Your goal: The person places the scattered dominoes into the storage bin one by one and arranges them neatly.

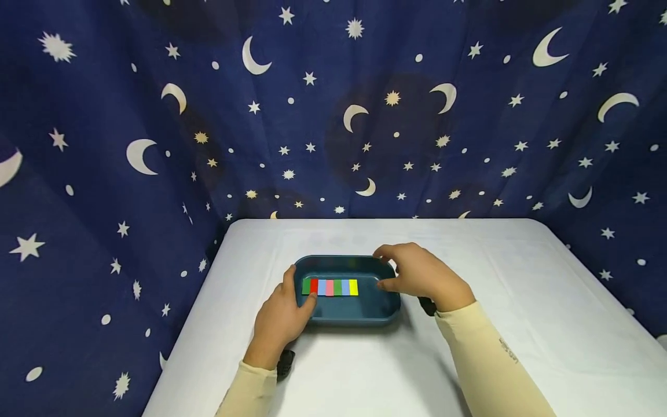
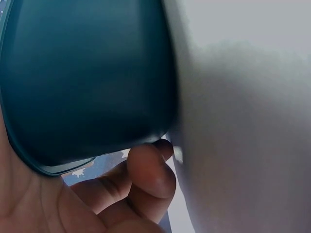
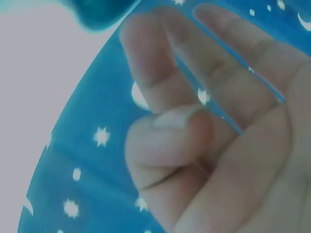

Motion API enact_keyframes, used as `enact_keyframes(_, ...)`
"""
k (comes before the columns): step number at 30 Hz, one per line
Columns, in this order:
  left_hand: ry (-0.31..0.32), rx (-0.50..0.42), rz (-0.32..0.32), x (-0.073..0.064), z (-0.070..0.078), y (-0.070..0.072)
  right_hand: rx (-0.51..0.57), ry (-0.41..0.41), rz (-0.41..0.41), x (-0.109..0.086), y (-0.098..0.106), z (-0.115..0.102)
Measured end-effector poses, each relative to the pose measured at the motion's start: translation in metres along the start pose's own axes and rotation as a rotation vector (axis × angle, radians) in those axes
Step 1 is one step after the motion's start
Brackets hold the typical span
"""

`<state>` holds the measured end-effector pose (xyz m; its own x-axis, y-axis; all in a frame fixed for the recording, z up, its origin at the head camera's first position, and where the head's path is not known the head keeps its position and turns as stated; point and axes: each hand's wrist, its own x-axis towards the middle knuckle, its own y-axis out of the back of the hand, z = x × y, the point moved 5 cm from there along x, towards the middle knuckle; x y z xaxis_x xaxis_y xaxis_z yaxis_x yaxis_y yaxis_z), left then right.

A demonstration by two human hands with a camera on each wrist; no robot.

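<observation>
A dark teal tray [image 1: 354, 320] with rounded corners sits on the white table. In it, a row of flat coloured pieces [image 1: 330, 288] lies edge to edge: green, red, light blue, pink, green, blue and yellow. My left hand [image 1: 281, 317] grips the tray's left end, thumb over the rim. From the left wrist, the tray's outer wall [image 2: 92, 73] fills much of the picture, and curled fingers [image 2: 150, 170] reach by its base. Over the right end hovers my right hand [image 1: 419, 272], fingers loosely bent and parted. Nothing is between those fingers [image 3: 223, 73] in the right wrist view.
The white tabletop [image 1: 521, 301] reaches back to a dark blue curtain [image 1: 323, 145] printed with moons and stars, which also hangs along both sides. A black wrist device [image 1: 285, 364] shows at the left wrist, and another [image 1: 427, 305] at the right.
</observation>
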<state>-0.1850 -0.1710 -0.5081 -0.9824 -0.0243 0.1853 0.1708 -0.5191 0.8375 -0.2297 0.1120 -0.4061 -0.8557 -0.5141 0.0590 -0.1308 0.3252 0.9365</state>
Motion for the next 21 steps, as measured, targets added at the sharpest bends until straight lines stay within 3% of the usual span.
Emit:
enact_keyframes(9,-0.004,-0.010,-0.001,-0.003,-0.002,-0.001,0.004,-0.091,0.127,-0.071,0.018,0.056)
enact_keyframes(21,-0.005,-0.010,0.000,-0.004,0.002,-0.002,0.038,-0.259,0.176,-0.121,0.015,0.121)
